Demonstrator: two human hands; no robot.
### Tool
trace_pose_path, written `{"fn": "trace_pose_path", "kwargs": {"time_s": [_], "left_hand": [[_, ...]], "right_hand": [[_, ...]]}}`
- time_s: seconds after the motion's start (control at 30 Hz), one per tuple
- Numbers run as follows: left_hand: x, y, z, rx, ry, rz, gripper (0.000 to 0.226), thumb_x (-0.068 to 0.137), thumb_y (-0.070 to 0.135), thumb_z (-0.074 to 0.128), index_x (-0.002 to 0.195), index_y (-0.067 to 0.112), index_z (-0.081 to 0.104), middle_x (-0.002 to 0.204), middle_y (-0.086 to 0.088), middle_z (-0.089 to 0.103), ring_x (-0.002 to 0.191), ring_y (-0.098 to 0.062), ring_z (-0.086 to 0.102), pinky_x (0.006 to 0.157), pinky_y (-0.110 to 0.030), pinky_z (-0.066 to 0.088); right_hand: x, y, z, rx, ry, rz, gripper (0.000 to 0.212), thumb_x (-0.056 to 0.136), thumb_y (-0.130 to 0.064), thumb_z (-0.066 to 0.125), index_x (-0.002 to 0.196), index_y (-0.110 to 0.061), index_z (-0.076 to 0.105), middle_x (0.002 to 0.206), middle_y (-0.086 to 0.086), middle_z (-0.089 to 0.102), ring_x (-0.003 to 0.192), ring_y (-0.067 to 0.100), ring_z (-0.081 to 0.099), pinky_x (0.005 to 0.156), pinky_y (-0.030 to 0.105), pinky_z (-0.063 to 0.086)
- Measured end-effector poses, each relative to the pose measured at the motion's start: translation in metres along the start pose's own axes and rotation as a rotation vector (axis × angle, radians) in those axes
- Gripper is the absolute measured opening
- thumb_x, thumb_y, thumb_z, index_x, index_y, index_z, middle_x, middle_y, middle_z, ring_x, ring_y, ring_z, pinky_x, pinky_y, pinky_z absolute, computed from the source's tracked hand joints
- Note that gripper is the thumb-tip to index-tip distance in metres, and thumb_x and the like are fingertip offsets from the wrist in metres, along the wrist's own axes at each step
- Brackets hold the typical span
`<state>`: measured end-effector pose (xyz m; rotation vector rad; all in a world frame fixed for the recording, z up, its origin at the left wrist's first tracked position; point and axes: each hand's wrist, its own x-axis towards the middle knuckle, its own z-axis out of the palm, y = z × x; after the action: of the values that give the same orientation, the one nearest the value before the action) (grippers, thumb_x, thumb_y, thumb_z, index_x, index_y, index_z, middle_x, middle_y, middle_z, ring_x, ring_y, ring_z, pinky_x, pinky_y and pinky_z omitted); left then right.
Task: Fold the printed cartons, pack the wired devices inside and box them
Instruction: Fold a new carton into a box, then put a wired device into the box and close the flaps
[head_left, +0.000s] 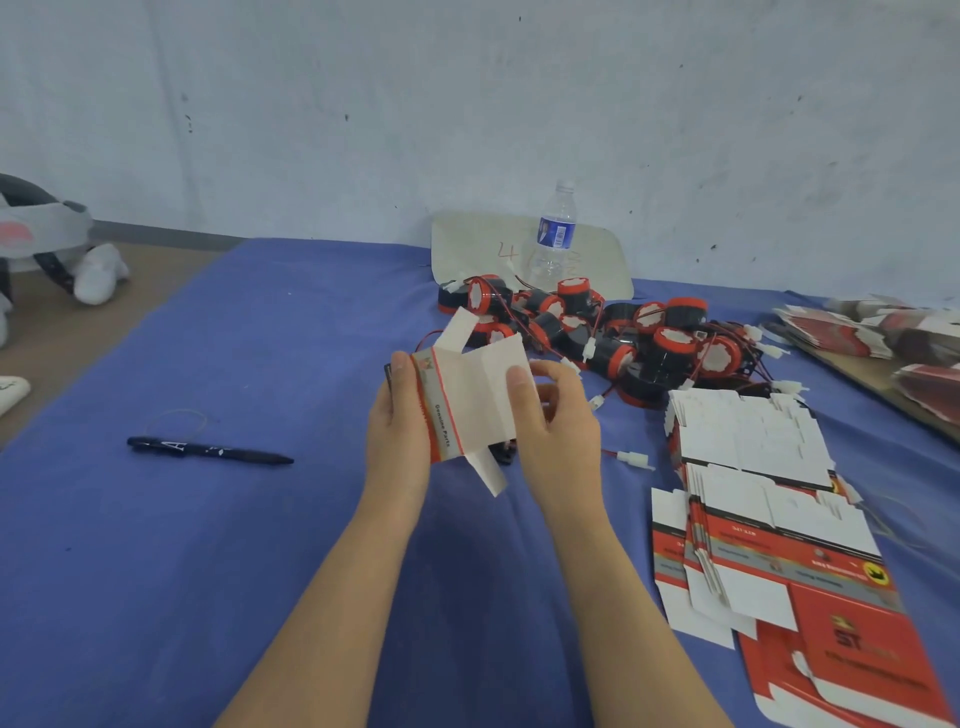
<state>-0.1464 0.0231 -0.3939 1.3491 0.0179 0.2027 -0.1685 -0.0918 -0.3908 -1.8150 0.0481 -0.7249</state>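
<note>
Two bare hands are holding one partly folded printed carton (470, 402) up above the middle of the blue-covered table (208, 571). The left hand (397, 421) is gripping the carton's printed left edge, its thumb lying up along the red-and-grey strip and its fingers curling behind. The right hand (558, 415) is pinching the white right panel, thumb on the front and fingers bending behind it. White flaps are sticking out at the carton's 11 o'clock and 5 o'clock corners.

A pile of wired devices (597, 332), black and red with red leads and white plugs, is lying on the table at 1 o'clock from the carton, just beyond the right hand. A stack of flat cartons (753, 499) is lying fanned out at 4 o'clock, showing white sides and red print. Further carton blanks (883, 332) are sitting at 2 o'clock by the far right edge. A water bottle (556, 234) is standing upright at 12 o'clock behind the pile, and a black pen (208, 449) is lying at 9 o'clock.
</note>
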Motion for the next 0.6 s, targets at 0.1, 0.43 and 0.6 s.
{"fn": "trace_pose_path", "kwargs": {"time_s": [0.1,0.43,0.6], "left_hand": [[-0.001,0.002,0.0,0.004,-0.04,0.001,0.05,0.096,0.061,0.024,0.097,0.034,0.066,0.094,0.007,0.071,0.089,-0.008,0.067,0.077,-0.027,0.052],[-0.005,0.004,-0.002,-0.43,-0.396,-0.226,0.07,0.084,0.069,0.038,0.129,0.019,0.06,0.121,-0.007,0.067,0.111,-0.025,0.062,0.097,-0.043,0.045],[0.003,0.003,-0.005,-0.565,-0.224,-0.122,0.055,0.097,0.059,0.024,0.118,0.026,0.062,0.115,0.0,0.07,0.097,-0.011,0.069,0.071,-0.029,0.057]], "right_hand": [[0.0,-0.001,0.002,-0.005,0.033,-0.018,0.026,0.1,-0.031,0.044,0.075,-0.025,0.051,0.062,-0.021,0.055,0.061,-0.003,0.05,0.051,0.008,0.036],[-0.002,-0.004,-0.001,0.173,-0.318,0.468,0.04,0.097,-0.04,0.049,0.086,-0.003,0.06,0.077,0.003,0.064,0.068,0.015,0.059,0.057,0.023,0.044],[0.009,0.0,-0.007,0.367,0.116,0.469,0.024,0.097,-0.042,0.048,0.098,-0.019,0.055,0.076,-0.004,0.065,0.049,0.004,0.052,0.048,0.018,0.044]]}}
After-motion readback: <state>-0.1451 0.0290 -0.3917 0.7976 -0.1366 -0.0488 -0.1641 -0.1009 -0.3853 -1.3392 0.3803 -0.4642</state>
